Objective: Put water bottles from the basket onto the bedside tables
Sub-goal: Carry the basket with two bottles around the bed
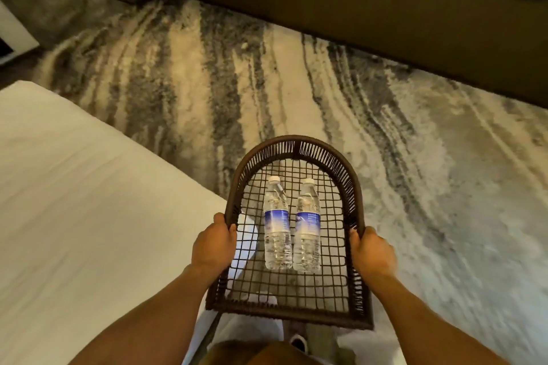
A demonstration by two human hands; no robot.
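Note:
I carry a dark brown woven basket [296, 144] with an arched far end and an open mesh floor, held level in front of me. My left hand [214, 244] grips its left rim and my right hand [372, 252] grips its right rim. Two clear water bottles lie side by side on the mesh, white caps pointing away from me. The left bottle [277, 224] and the right bottle [307, 227] each have a blue label and touch along their lower halves. No bedside table is in view.
A white bed [74, 201] fills the left side, its corner just under the basket's left edge. A grey and beige streaked carpet [355, 92] covers the floor ahead. A dark low furniture unit [385, 9] runs along the far right.

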